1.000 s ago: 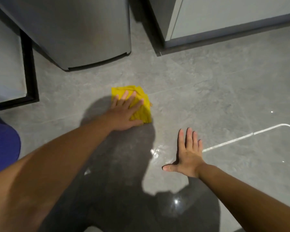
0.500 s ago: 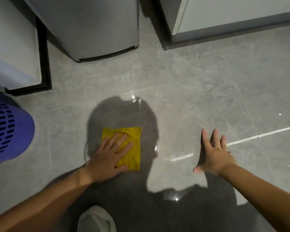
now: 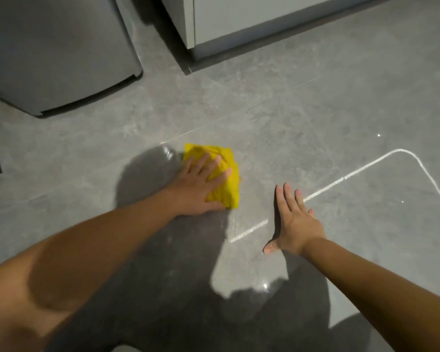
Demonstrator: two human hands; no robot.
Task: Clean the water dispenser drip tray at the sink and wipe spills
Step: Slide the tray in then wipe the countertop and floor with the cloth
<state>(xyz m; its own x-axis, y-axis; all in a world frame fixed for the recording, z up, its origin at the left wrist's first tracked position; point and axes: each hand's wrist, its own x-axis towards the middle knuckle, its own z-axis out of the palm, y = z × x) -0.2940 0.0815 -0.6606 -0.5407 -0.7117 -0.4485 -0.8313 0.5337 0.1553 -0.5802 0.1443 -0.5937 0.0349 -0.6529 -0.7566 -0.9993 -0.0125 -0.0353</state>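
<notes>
Head view first: where's the cloth?
– The yellow cloth (image 3: 233,189) lies on the floor (image 3: 315,110), mid-floor, just my side of a tile joint and well apart from the grey appliance (image 3: 61,59). My left hand (image 3: 198,189) presses it flat, fingers straight.
– And the other hand?
– My right hand (image 3: 296,224) is spread, palm down at the tile, holding nothing.
– What makes this wipe good?
– I'd say firm, even pressure and overlapping strokes through the wet sheen (image 3: 168,153) beside the cloth, refolding once it's soaked.
</notes>
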